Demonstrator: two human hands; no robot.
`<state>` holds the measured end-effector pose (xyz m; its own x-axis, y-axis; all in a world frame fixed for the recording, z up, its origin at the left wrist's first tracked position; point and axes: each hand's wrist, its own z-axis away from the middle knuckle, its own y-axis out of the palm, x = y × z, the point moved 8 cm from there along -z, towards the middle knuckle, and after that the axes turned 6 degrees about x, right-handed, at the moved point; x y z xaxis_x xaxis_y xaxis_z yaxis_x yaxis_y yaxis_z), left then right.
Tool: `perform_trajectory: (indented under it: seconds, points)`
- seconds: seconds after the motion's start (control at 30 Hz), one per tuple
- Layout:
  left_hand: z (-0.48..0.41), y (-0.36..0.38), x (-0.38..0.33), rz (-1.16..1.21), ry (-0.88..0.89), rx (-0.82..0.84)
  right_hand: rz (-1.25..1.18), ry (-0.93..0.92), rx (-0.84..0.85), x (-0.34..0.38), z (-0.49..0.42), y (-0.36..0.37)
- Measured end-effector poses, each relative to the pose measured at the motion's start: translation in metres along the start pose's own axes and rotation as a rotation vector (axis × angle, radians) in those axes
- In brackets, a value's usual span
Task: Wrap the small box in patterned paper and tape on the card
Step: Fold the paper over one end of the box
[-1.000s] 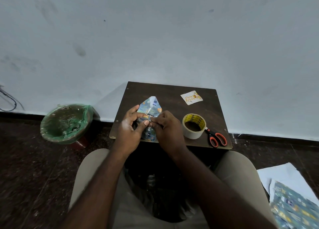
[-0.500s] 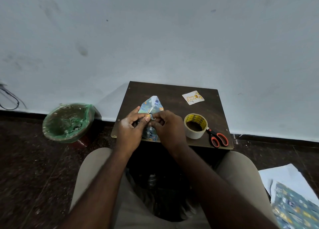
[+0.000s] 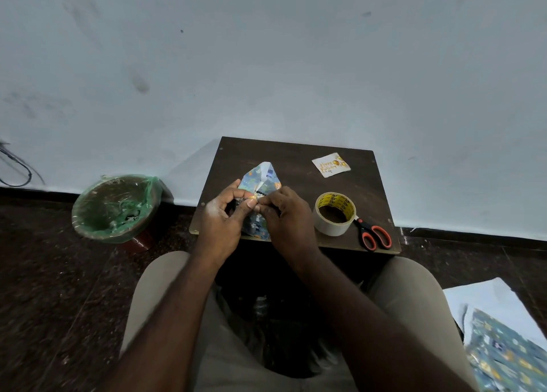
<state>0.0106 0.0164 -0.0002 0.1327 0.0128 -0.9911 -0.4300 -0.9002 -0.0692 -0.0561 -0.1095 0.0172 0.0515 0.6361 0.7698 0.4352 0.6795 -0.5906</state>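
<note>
fingers (image 3: 250,204) of left hand (image 3: 220,224) and right hand (image 3: 285,218) pinch patterned paper (image 3: 260,177) flap; box probably inside.

Card (image 3: 331,164), white, laid flat at the far right of the table (image 3: 296,158): "Happy Birthday" is written on it in gold script, set on a slant, with gold balloons printed beside the words.

Tape roll (image 3: 335,213): black lettering is repeated round the yellow inner ring, but it is too small to be read.

Wrapping paper (image 3: 260,177) near the table's front edge: only a printed pattern is seen, with nothing legible.

Spare sheet (image 3: 509,359) on the floor: likewise pattern only.
</note>
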Motion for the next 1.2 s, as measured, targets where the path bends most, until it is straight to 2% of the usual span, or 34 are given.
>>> perform_trajectory:
  seconds: [0.3,0.43,0.73,0.87,1.03,1.2]
  points:
    - [0.002,0.003,0.000,0.067,0.016,0.027,-0.102,0.018,-0.020,-0.007,-0.002,0.003]
    - [-0.002,0.004,0.003,-0.046,0.033,0.056,-0.122,0.016,-0.015,-0.006,-0.003,0.005]
    - [-0.002,0.000,0.008,-0.040,0.020,0.005,-0.053,-0.005,0.038,-0.002,0.004,0.005]
    - [-0.002,0.003,0.006,-0.064,0.052,0.018,0.001,-0.027,-0.037,0.001,0.002,-0.001]
    - [-0.006,0.000,0.009,-0.059,0.080,0.113,-0.019,-0.047,-0.032,0.000,-0.002,-0.004]
    - [-0.011,-0.012,0.021,-0.203,0.081,0.089,-0.009,-0.036,0.016,-0.002,0.000,-0.003]
